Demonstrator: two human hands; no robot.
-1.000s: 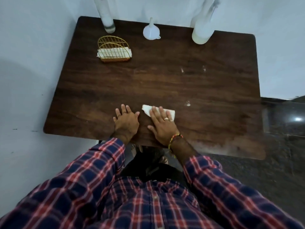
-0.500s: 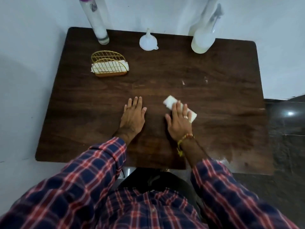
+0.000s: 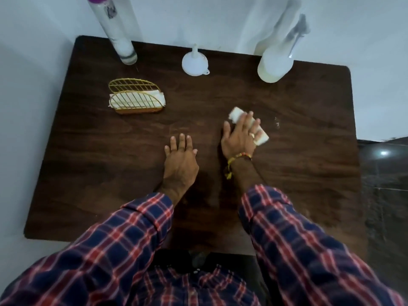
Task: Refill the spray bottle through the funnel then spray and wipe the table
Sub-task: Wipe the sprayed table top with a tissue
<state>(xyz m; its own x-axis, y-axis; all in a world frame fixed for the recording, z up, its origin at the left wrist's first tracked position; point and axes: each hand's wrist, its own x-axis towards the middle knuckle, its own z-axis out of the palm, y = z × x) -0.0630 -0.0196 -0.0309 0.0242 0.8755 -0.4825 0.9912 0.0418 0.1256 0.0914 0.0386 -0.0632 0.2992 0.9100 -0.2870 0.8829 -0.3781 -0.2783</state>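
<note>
While your right hand presses the folded tissue flat under straight fingers, right of the table's middle, you are in the wiping step. Your left hand rests beside it, fingers straight and slightly spread. Next, I judge, carry the tissue toward the white specks just beyond, short of the spray bottle and funnel.

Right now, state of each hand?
Left hand: open, fingers straight, flat on the table, holding nothing.
Right hand: open, straight fingers pressing the folded white tissue onto the table.
</note>
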